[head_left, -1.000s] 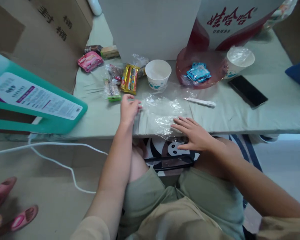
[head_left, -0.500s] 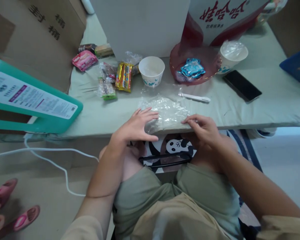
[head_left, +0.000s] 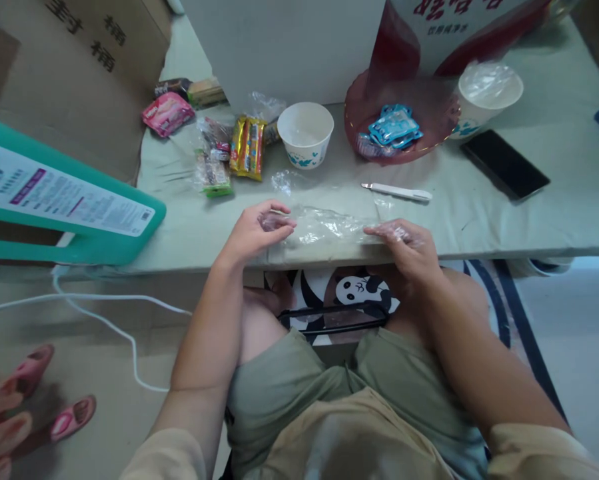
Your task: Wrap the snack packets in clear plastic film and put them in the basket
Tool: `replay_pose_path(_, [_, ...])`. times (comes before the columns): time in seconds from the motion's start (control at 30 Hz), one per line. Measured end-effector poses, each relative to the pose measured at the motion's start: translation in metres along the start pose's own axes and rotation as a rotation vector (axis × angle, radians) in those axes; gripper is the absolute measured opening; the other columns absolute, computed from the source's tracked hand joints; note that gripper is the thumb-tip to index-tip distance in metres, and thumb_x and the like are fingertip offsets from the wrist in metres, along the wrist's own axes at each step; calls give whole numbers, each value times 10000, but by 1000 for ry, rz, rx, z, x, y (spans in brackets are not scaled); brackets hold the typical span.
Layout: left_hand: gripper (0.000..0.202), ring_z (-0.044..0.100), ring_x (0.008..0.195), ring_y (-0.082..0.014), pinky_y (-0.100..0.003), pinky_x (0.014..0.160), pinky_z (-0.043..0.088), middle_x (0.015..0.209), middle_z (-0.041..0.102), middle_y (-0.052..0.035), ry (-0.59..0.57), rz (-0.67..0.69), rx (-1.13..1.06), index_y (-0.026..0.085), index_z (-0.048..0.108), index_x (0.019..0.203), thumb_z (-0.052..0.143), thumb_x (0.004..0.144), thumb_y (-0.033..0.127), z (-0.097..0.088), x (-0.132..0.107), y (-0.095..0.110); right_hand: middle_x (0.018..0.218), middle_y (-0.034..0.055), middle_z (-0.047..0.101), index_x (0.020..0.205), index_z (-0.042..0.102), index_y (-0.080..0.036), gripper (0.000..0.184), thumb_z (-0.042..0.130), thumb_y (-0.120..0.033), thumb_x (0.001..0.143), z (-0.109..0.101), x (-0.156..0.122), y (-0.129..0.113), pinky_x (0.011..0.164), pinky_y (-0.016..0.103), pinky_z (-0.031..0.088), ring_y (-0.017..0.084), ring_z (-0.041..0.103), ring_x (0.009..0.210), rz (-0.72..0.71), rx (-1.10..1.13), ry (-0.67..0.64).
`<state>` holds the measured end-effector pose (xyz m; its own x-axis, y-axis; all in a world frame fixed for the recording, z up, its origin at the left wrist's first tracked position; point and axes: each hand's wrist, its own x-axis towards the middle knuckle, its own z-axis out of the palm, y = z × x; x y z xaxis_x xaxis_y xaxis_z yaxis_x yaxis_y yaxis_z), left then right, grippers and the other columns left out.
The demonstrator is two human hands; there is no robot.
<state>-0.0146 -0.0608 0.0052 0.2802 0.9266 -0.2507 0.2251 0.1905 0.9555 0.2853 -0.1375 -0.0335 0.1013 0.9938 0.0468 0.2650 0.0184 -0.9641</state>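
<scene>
A crinkled clear plastic bag [head_left: 329,228] is drawn into a narrow strip between my two hands, just above the front edge of the cloth-covered table [head_left: 204,243]. My left hand [head_left: 259,230] has its thumb and fingers curled round the bag's left end. At the other end, my right hand [head_left: 406,248] pinches the bag, and some film lies over its fingers. Behind the bag are a white craft knife [head_left: 398,193] with its blade out and a white paper bowl [head_left: 306,143] with a leaf print.
Wrapped snacks [head_left: 248,148] lie at the back left, beside a green jug [head_left: 104,213]. At the right are a pink bowl [head_left: 352,127] with blue packets [head_left: 394,127], a film-topped paper cup [head_left: 484,100] and a phone [head_left: 505,165]. Another person's pink slipper [head_left: 74,418] shows lower left.
The bag lay spread under my hands and is now gathered and stretched between them. My left hand has closed from spread fingers. The view has shifted slightly.
</scene>
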Motion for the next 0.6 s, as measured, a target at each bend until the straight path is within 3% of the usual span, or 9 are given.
replay_pose_path(0.07, [381, 727, 732, -186, -261, 664, 566, 819, 784, -64, -127, -84, 38, 205, 736, 884, 897, 544, 267, -9, 1, -1, 1033, 66, 800, 792, 637, -239, 406, 624, -625, 915, 3, 3, 1, 752, 393, 635, 184, 753, 714, 54, 22, 105])
replay_pose_path(0.13, [234, 684, 658, -164, -236, 593, 521, 717, 751, -47, -167, -127, 98, 200, 739, 758, 858, 567, 262, -15, 1, -3, 1124, 80, 789, 778, 597, -234, 426, 629, -642, 898, 5, 7, 3, 570, 324, 580, 131, 681, 553, 90, 29, 167])
replay_pose_path(0.2, [103, 610, 581, -127, -213, 540, 451, 616, 684, -21, -68, -97, 121, 192, 705, 666, 779, 637, 258, -17, 3, -5, 1180, 95, 774, 775, 583, -229, 410, 627, -619, 893, 5, 9, 5, 436, 281, 475, 112, 640, 495, 128, 16, 199])
replay_pose_path(0.27, [51, 538, 533, -104, -208, 521, 394, 570, 622, 5, 71, -53, 105, 190, 665, 645, 692, 678, 219, -14, 7, -8, 1103, 89, 782, 810, 605, -228, 351, 633, -569, 886, 5, 10, 7, 394, 275, 422, 113, 609, 462, 169, -43, 239])
replay_pose_path(0.33, [51, 489, 505, -106, -223, 514, 353, 540, 570, 21, 172, -44, 133, 194, 631, 641, 640, 692, 194, -10, 11, -12, 954, 63, 778, 899, 639, -231, 271, 661, -498, 861, 5, 11, 9, 424, 301, 459, 125, 573, 445, 194, -158, 268])
replay_pose_path(0.4, [63, 484, 515, -127, -246, 531, 340, 540, 553, 18, 258, -55, 244, 202, 619, 643, 623, 706, 194, -5, 15, -17, 926, 59, 763, 1036, 650, -232, 284, 686, -414, 821, 3, 12, 10, 529, 370, 542, 160, 590, 504, 156, -304, 299])
replay_pose_path(0.5, [49, 535, 600, -176, -286, 621, 390, 591, 575, -3, 372, -74, 498, 216, 627, 681, 650, 720, 198, -2, 20, -21, 1177, 142, 711, 1261, 602, -223, 520, 699, -340, 764, 0, 14, 13, 771, 543, 586, 277, 680, 786, 58, -546, 310])
replay_pose_path(0.6, [152, 607, 779, -240, -350, 789, 468, 756, 643, -43, 460, -36, 590, 236, 648, 882, 727, 761, 282, 3, 20, -20, 1373, 217, 568, 1416, 525, -204, 667, 679, -338, 780, -1, 8, 12, 875, 621, 559, 371, 660, 1034, 42, -703, 229])
